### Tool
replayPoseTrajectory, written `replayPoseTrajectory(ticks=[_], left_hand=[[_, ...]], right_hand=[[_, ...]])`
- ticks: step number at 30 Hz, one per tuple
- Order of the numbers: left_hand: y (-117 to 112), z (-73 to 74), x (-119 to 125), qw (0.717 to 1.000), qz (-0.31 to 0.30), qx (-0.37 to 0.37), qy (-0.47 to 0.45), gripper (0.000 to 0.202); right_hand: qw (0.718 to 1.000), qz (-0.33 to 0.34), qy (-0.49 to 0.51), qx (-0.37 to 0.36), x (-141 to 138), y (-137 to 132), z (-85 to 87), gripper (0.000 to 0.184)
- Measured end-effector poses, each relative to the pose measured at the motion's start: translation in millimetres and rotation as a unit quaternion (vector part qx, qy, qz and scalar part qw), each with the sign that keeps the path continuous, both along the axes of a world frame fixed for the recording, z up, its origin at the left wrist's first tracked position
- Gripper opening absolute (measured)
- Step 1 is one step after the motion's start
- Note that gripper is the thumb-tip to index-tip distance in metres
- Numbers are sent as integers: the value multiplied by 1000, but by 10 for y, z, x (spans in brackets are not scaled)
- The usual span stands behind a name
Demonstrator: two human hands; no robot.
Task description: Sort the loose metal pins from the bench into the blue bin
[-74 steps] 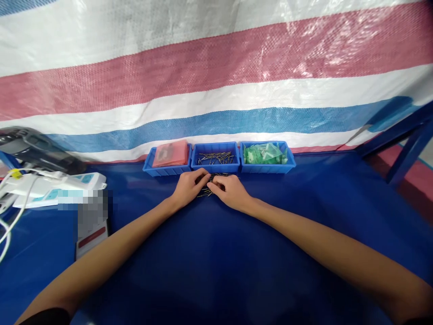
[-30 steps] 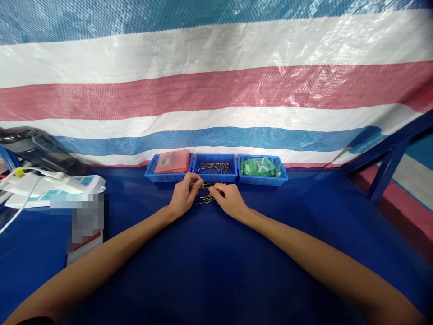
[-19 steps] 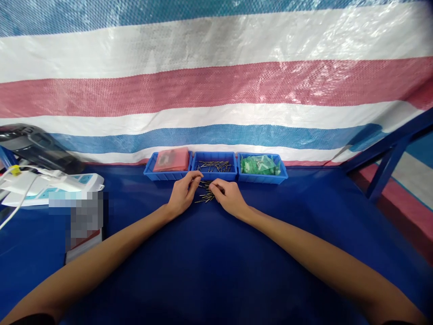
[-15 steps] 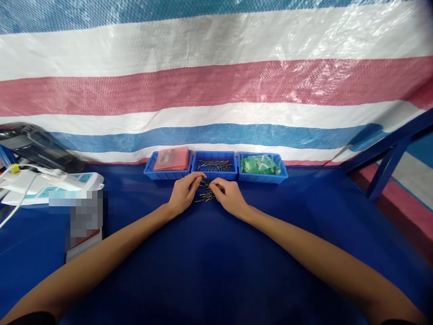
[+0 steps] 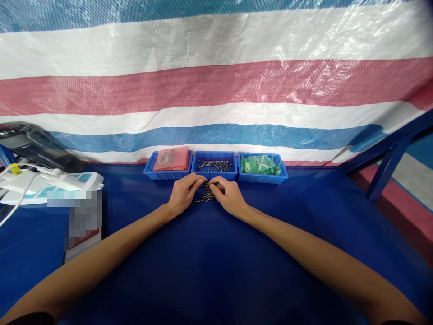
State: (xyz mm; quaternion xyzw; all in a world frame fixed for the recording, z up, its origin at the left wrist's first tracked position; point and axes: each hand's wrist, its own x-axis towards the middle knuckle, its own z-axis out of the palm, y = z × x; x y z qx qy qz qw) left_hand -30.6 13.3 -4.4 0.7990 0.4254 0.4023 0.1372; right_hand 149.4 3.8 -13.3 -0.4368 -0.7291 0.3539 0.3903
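Note:
My left hand (image 5: 184,192) is closed, thumb and forefinger pressed together at the front rim of the middle blue bin (image 5: 214,174). Facing it, my right hand (image 5: 230,195) is closed in a pinch, its fingertips close to the left ones. What either pinch holds is too small to make out. Between and under the fingers lies a small pile of thin metal rods (image 5: 205,197), dark and brass-coloured, resembling drill bits; my right fingers partly hide it. Similar thin rods (image 5: 216,165) lie loose inside the middle bin.
A left bin (image 5: 164,174) holds red plastic sleeves (image 5: 173,159); a right bin (image 5: 265,178) holds green-and-clear bags (image 5: 260,164). A power strip (image 5: 50,192) with cables and a dark bottle (image 5: 43,146) are at the left. A striped tarp (image 5: 216,85) hangs behind; a blue metal frame (image 5: 392,158) stands right.
The left fingertips have shifted slightly, with thumb and forefinger closer together, nearer the right fingertips. The right hand has barely moved.

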Motion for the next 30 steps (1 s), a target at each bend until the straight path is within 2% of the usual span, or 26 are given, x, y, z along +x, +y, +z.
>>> replayPoseTrajectory(ticks=[9,16,23,30], left_hand=[[15,-55,-5,999,15,-40,-12,31],[19,-76,-18,999,-6,-36,-10,26],[11,-56,-12,999,-5,-38,-8,26],[10,-12,0,999,18,-42,-4,29]], right_hand=[[1000,3,-6,8,-1,-5,16,17],[1000,6,-17,7,-5,3,8,18],[999,27,-21,10,-8,13,11,20],[999,-3,24,25,17,-37,38,25]])
